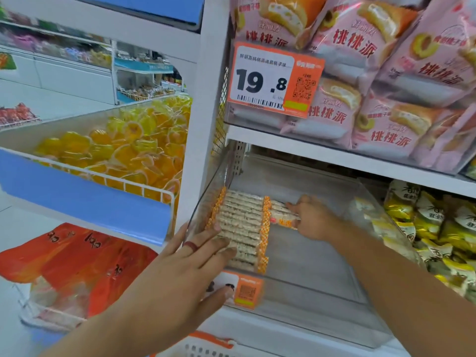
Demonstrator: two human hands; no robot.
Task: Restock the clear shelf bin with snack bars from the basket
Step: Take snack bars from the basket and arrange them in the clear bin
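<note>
A clear shelf bin [334, 287] sits on the lower shelf. Inside, along its left side, lies a neat row of snack bars [240, 222] in clear wrappers with orange-checked ends. My left hand [185, 269] reaches over the bin's front left corner, its straight fingers resting on the near end of the row, thumb by the orange price tag [244, 289]. My right hand [311, 217] is deep in the bin and holds a few snack bars [280, 213] just right of the row. Only the rim of the white and orange basket [206, 346] shows at the bottom edge.
Pink cake packs [386, 73] fill the shelf above, behind a 19.8 price card [268, 81]. Yellow-green packets [443, 233] fill the bin to the right. On the left stand a tray of yellow jelly cups [123, 150] and red-orange bags [77, 258].
</note>
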